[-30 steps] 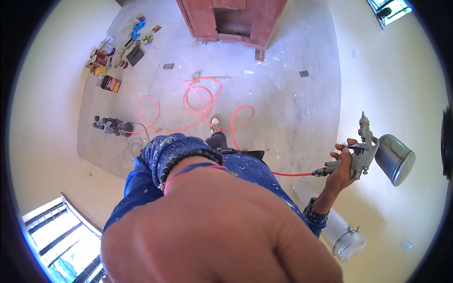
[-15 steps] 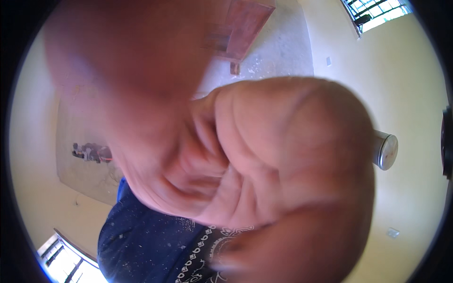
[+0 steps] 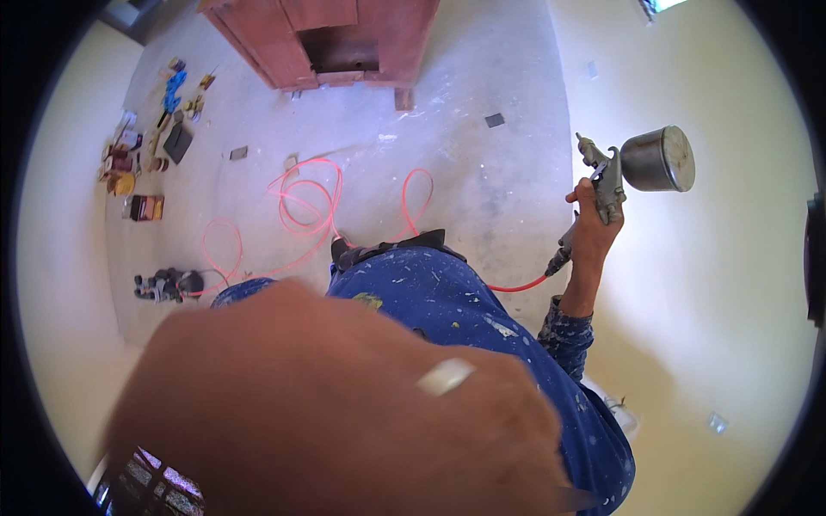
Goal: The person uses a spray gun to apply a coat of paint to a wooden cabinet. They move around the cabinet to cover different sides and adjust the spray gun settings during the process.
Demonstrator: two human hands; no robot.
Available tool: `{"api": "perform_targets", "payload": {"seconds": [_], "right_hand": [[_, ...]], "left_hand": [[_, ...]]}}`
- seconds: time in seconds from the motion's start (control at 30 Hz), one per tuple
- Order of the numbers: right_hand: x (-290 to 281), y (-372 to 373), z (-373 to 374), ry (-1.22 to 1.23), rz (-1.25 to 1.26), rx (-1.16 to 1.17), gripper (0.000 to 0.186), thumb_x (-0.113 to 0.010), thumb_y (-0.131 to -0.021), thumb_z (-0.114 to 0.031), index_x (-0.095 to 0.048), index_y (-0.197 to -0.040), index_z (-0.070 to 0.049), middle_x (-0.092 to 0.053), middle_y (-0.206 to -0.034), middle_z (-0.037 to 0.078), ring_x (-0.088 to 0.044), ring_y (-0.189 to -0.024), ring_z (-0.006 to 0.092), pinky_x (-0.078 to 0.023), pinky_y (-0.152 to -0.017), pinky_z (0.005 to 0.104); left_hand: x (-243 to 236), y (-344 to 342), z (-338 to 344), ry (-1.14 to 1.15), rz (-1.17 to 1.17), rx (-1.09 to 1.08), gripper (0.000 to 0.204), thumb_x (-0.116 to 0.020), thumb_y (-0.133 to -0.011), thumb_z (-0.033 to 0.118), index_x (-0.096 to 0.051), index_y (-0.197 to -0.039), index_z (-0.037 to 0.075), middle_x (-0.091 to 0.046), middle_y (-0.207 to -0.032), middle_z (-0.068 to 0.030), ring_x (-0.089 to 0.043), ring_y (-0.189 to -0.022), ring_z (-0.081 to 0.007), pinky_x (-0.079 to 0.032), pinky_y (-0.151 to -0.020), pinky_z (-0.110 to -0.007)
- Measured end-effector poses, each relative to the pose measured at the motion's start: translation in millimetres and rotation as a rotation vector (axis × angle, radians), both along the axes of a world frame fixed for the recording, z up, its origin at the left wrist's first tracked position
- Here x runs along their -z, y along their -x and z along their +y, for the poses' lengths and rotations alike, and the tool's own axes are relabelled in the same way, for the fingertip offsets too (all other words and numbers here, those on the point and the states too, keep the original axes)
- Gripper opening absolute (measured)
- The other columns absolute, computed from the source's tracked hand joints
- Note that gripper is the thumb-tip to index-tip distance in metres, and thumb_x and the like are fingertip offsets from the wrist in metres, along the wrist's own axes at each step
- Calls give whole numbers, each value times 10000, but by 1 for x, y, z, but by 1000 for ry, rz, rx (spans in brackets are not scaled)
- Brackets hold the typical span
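Single head cam, the L one of a side-by-side fisheye pair, looks steeply down from the person's head over the blue clothing (image 3: pixel 413 297) to the floor (image 3: pixel 482 193) — reddish cabinet (image 3: pixel 280 43) at the top edge, cream wall (image 3: pixel 680 284) along the R side, all inside a dark round rim. L hand (image 3: pixel 344 396) is v. close to the lens, blurred & blocking much of the lower view; R hand (image 3: pixel 592 230) w/ spray gun (image 3: pixel 609 185) sits farther off, upper R.

Grey floor (image 3: pixel 482 185): looped red hose (image 3: pixel 332 223), reddish cabinet (image 3: pixel 397 52), black machine (image 3: pixel 183 282), blue cloth (image 3: pixel 174 88), clustered containers (image 3: pixel 147 207).
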State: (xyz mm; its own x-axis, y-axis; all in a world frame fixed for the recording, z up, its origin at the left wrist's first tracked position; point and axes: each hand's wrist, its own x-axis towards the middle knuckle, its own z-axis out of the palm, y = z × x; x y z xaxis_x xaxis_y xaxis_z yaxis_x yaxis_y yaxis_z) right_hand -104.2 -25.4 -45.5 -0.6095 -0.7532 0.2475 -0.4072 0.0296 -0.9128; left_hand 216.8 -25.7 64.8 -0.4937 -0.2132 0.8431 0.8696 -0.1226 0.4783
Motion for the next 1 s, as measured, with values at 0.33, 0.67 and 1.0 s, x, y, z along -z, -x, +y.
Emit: {"api": "perform_targets", "payload": {"seconds": [0.33, 0.67, 1.0], "right_hand": [[19, 55, 3, 37, -46, -148, 304, -707, -917, -238, -614, -1096, -11, -648, -819, 34, -533, -741, 89, -421, -692, 260], [-127, 109, 1, 265, 49, -433, 361, -746, -907, -228, -639, -1135, 32, -654, -948, 77, -628, -857, 162, -521, -823, 339], [-167, 128, 0, 114, 172, -362, 217, -686, -935, -250, -638, -948, -39, -596, -763, 26, -594, -726, 154, -452, -719, 320]], "left_hand": [[174, 99, -46, -51, -957, -537, 407, -614, -865, 11, -609, -1272, 18, -689, -1069, -103, -668, -971, -201, -492, -940, -328], [446, 163, -55, 1011, -1938, -344, 395, -689, -770, 138, -707, -1163, 163, -711, -1131, -145, -631, -1161, -345, -382, -975, -711], [422, 206, -64, 913, -1218, -783, 782, -737, -745, 189, -431, -1463, 140, -499, -1440, -199, -570, -1243, -365, -482, -1003, -480]]}}
